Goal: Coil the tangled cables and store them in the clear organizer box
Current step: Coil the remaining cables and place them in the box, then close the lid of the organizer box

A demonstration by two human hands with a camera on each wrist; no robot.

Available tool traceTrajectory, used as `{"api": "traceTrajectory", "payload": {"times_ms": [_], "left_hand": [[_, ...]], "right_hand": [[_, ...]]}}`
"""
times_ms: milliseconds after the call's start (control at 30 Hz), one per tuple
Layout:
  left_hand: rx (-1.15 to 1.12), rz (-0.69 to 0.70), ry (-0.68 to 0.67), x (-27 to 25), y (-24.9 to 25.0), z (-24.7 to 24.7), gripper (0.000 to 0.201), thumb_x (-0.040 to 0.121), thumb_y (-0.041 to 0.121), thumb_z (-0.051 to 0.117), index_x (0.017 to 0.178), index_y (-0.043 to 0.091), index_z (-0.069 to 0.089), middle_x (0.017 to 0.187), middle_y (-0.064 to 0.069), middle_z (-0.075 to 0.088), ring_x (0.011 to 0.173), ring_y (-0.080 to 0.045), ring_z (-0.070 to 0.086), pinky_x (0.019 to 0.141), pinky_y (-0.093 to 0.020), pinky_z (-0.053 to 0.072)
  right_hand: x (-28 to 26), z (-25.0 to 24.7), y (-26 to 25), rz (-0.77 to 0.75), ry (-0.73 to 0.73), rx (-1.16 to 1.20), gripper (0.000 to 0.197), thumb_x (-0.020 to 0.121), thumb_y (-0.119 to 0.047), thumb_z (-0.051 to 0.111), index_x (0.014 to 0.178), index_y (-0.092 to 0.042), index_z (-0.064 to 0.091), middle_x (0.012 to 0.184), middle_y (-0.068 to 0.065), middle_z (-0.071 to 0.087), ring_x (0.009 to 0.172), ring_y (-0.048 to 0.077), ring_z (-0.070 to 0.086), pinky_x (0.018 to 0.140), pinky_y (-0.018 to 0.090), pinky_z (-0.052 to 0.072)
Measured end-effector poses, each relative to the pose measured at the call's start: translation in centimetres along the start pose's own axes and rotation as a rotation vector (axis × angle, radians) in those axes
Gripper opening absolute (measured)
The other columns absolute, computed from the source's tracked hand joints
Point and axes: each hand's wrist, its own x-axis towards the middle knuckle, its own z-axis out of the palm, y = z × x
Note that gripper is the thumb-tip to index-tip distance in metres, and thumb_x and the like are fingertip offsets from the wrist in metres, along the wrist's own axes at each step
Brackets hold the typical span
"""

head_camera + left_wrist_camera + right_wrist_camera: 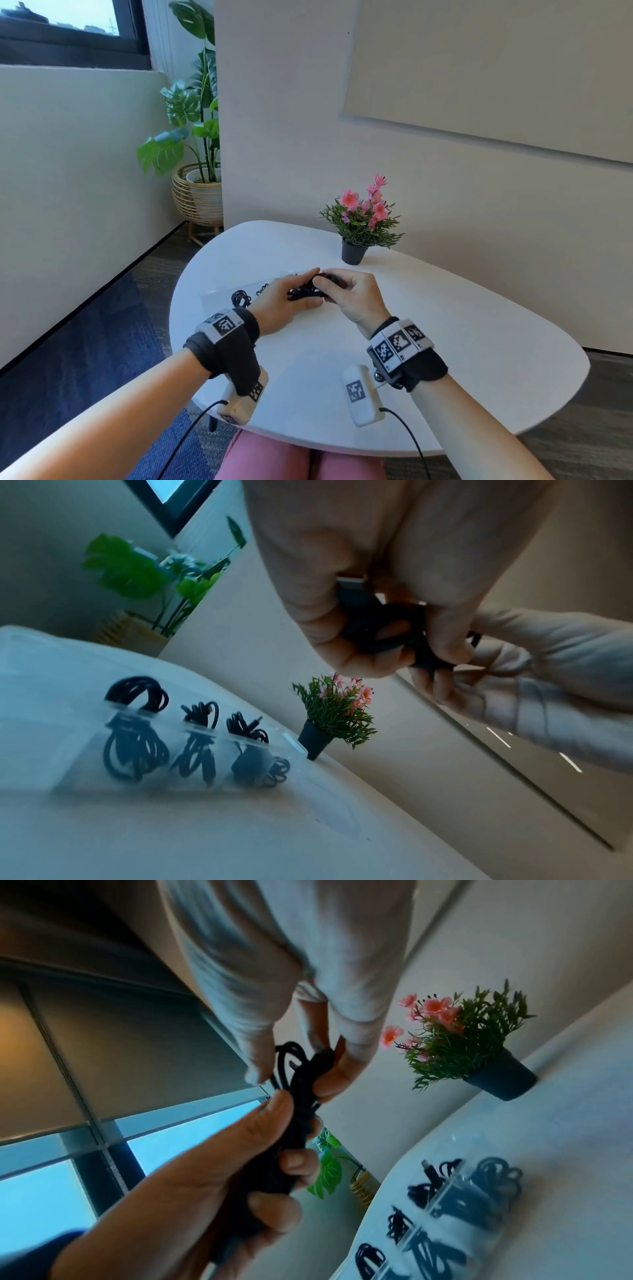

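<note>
Both hands hold one bundle of black cable (305,289) just above the white table (445,325). My left hand (291,296) grips the looped bundle (270,1164) with curled fingers and thumb; a silver USB plug (352,585) shows against its palm. My right hand (340,286) pinches the top of the loops (301,1066) between thumb and fingers. The clear organizer box (215,294) lies on the table behind my left hand, partly hidden. Its compartments (78,750) hold three coiled black cables (137,737).
A small potted pink-flower plant (354,251) stands at the table's far side, near the wall. The table's rounded left edge (178,298) runs close to the box. A large floor plant in a wicker basket (198,192) stands beyond the table.
</note>
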Motion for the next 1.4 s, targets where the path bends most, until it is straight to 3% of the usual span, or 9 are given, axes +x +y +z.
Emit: {"api": "traceTrajectory", "payload": {"times_ms": [133,233,400,767,900,1033,1133,1267,1400], "left_hand": [[-0.052,0.002,-0.035,-0.5,-0.4,-0.5,0.034,0.092,0.022,0.055,0.125,0.021,0.054,0.085,0.001,0.064,0.056,0.001,0.05,0.053,-0.014,0.042],[-0.11,0.011,-0.019,-0.8,-1.1,-0.9,0.022,0.093,0.023,0.053,0.113,0.032,0.058,0.071,0.003,0.059,0.054,-0.009,0.044,0.052,-0.018,0.039],[-0.315,-0.095,0.061,-0.7,-3.1,-0.8,0.025,0.093,0.026,0.052,0.116,0.025,0.062,0.084,-0.009,0.057,0.066,-0.017,0.042,0.057,-0.024,0.038],[-0.394,-0.302,0.222,-1.0,-5.5,-3.4,0.035,0.082,0.025,0.069,0.103,0.0,0.056,0.099,-0.016,0.07,0.084,-0.023,0.071,0.069,-0.04,0.059],[0.036,-0.192,0.303,-1.1,-6.6,-7.9,0.022,0.089,0.032,0.06,0.102,0.017,0.068,0.097,0.001,0.07,0.086,-0.011,0.066,0.073,-0.02,0.05],[0.185,-0.236,0.44,-2.5,-9.6,-12.6,0.023,0.09,0.033,0.058,0.105,0.019,0.07,0.105,0.005,0.068,0.093,-0.008,0.062,0.083,-0.021,0.043],[0.309,-0.253,0.29,-4.3,-12.4,-13.3,0.024,0.085,0.029,0.065,0.108,0.023,0.068,0.117,0.004,0.065,0.098,-0.005,0.058,0.087,-0.019,0.042],[0.421,-0.228,0.168,-5.5,-14.6,-12.7,0.048,0.082,0.039,0.066,0.127,0.025,0.056,0.129,0.009,0.055,0.115,-0.005,0.05,0.096,-0.019,0.035],[0.567,-0.204,0.137,-5.3,-15.8,-12.7,0.05,0.087,0.041,0.059,0.134,0.034,0.045,0.133,0.014,0.053,0.119,-0.012,0.05,0.102,-0.031,0.039]], "right_hand": [[0.2,0.1,0.1,0.031,0.078,0.139,0.007,0.081,-0.004,0.069,0.081,-0.01,0.072,0.069,0.0,0.07,0.063,0.011,0.063,0.057,0.018,0.052],[0.1,0.4,0.4,0.046,0.031,0.179,0.006,0.076,-0.009,0.074,0.08,-0.014,0.074,0.073,0.001,0.071,0.068,0.014,0.064,0.067,0.025,0.055],[0.0,1.1,1.2,0.187,-0.119,0.364,0.045,0.075,-0.022,0.07,0.118,-0.014,0.062,0.105,0.005,0.067,0.087,0.018,0.063,0.081,0.031,0.053],[2.0,5.8,2.3,0.17,-0.023,0.266,0.025,0.082,0.011,0.062,0.101,-0.005,0.065,0.085,0.008,0.069,0.074,0.012,0.066,0.066,0.023,0.058],[5.3,9.1,1.6,0.172,0.014,0.194,0.035,0.078,0.01,0.066,0.111,-0.002,0.063,0.093,0.012,0.068,0.077,0.013,0.066,0.068,0.025,0.059],[7.7,12.6,2.0,0.072,0.031,-0.085,0.033,0.069,-0.009,0.08,0.095,-0.028,0.073,0.084,0.004,0.074,0.084,0.021,0.071,0.084,0.041,0.057],[7.9,14.9,2.3,0.033,-0.032,-0.284,0.036,0.071,-0.013,0.08,0.105,-0.021,0.072,0.062,-0.014,0.063,0.067,0.007,0.062,0.078,0.02,0.051],[8.3,16.8,2.0,-0.049,-0.1,-0.497,0.035,0.075,-0.015,0.076,0.109,-0.015,0.07,0.099,0.007,0.072,0.095,0.02,0.065,0.091,0.022,0.048],[9.5,17.7,1.5,-0.13,-0.12,-0.678,0.017,0.077,-0.015,0.072,0.093,-0.01,0.071,0.088,0.01,0.072,0.084,0.023,0.061,0.072,0.017,0.04]]}}
